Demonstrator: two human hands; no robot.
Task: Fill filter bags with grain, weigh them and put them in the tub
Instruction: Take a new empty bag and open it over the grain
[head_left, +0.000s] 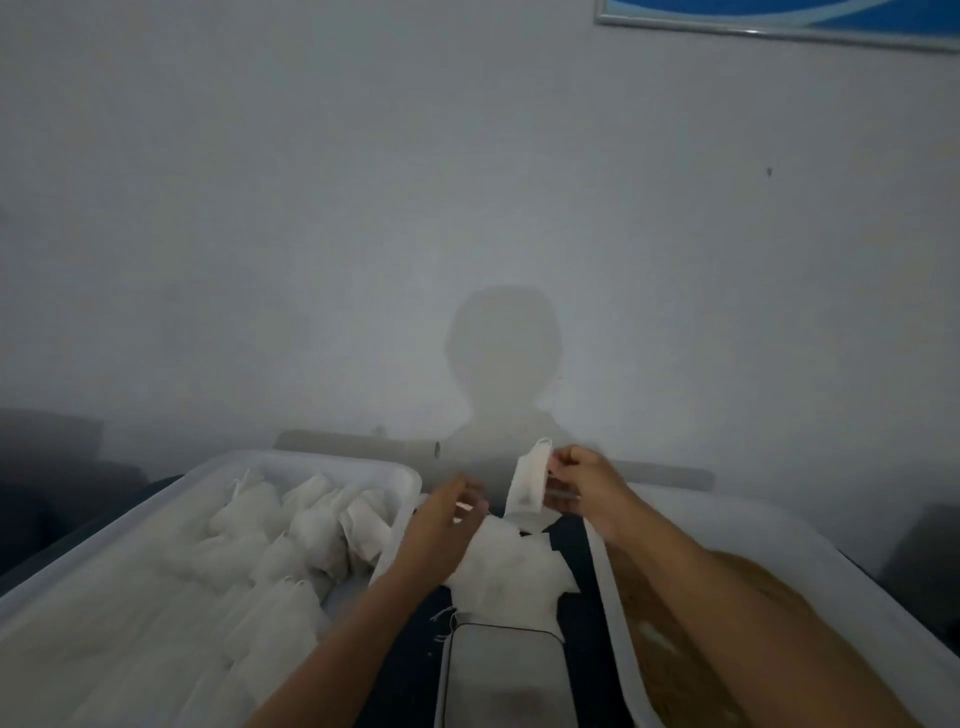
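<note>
My right hand (587, 483) pinches the top edge of an empty white filter bag (529, 480) and holds it upright above a pile of flat empty bags (511, 571). A thin grey object shows under that hand's fingers; I cannot tell what it is. My left hand (447, 525) hovers over the left edge of the pile with fingers loosely curled, holding nothing that I can see. The white tub (311, 462) on the left holds several filled, tied bags (306, 525). Brown grain (670, 660) fills the white tub (727, 501) on the right, under my right forearm. A scale (506, 675) lies near the bottom centre.
A plain grey wall stands right behind the table, with my shadow on it. A grey tube (358, 441) lies along the back edge behind the left tub. A framed blue picture (779, 21) hangs at the top right. Dark table surface shows between the tubs.
</note>
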